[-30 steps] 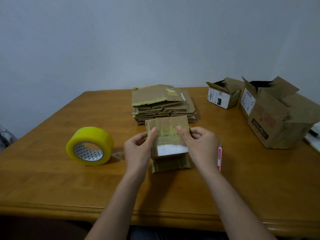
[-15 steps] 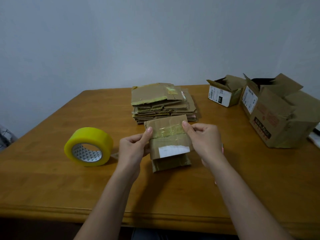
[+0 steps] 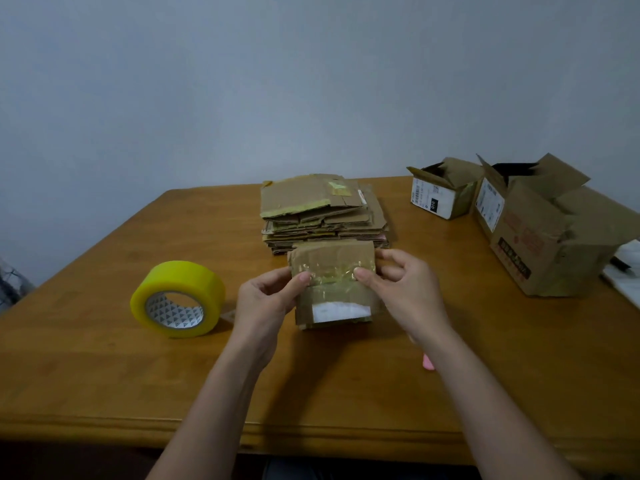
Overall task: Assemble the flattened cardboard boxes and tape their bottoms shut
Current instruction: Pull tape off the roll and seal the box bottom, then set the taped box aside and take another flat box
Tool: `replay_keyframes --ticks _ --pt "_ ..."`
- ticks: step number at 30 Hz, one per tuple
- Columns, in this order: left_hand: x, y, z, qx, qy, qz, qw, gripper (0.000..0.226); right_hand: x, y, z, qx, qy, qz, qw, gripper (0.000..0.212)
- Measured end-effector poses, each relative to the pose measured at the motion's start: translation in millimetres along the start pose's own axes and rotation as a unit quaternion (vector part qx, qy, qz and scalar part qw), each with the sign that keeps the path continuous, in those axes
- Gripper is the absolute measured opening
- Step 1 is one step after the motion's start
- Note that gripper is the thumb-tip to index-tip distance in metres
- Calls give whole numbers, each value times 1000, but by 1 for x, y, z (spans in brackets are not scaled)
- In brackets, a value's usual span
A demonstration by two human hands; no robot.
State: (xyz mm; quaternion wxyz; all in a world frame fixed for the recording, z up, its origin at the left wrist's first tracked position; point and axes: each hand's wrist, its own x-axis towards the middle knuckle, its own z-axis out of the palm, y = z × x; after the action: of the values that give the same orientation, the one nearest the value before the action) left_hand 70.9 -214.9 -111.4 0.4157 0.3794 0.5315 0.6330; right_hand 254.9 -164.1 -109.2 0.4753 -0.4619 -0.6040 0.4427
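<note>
Small flattened box (image 3: pixel 332 282) held upright over the wooden table (image 3: pixel 104 358), just in front of the stack of flattened cardboard boxes (image 3: pixel 322 213), which serves as landmark here

Left hand (image 3: pixel 265 306): thumb on the near face of the small box at its left edge, other fingers curled round behind; pinching the cardboard. Right hand (image 3: pixel 405 289): thumb on the near face at the right edge, fingers curled behind the right side; also pinching it. Both thumbs sit on a glossy band of old clear tape across the upper part of the box. A white label patch shows low on the near face. Bottom edge of the box is at or just above the tabletop; contact cannot be told

Yellow tape roll (image 3: pixel 178 299) stands on its edge to the left of the stack and nearer the viewer, apart from the left hand. Pink object (image 3: pixel 428 362) lies on the table on the near right of the stack, mostly hidden by the right forearm; identity not clear

Right of the stack: one small assembled box (image 3: pixel 443 192) with flaps open, and just beyond it a larger assembled box (image 3: pixel 540 237), flaps also open. The two stand close together; touching or not cannot be told
</note>
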Motion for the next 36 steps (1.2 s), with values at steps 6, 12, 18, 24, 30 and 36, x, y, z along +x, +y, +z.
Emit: replay_keyframes --ticks 6,12,18,24,30,36 --pt "-6 11 22 -42 -82 40 995 39 -5 -26 -35 -9 73 -26 997 64" --pt "8 16 77 42 -37 39 998 74 5 -13 -72 72 109 23 991 35" --pt "27 6 121 15 -104 -36 994 127 20 1 -99 6 150 -32 988 32" --pt "54 -9 154 14 -74 30 997 101 41 10 -102 -114 101 -74 985 65" --pt "83 -26 179 61 -99 63 991 82 69 37 -107 -122 171 -51 976 60" --pt "105 -38 204 87 -171 79 978 94 99 71 -111 -174 223 56 958 61"
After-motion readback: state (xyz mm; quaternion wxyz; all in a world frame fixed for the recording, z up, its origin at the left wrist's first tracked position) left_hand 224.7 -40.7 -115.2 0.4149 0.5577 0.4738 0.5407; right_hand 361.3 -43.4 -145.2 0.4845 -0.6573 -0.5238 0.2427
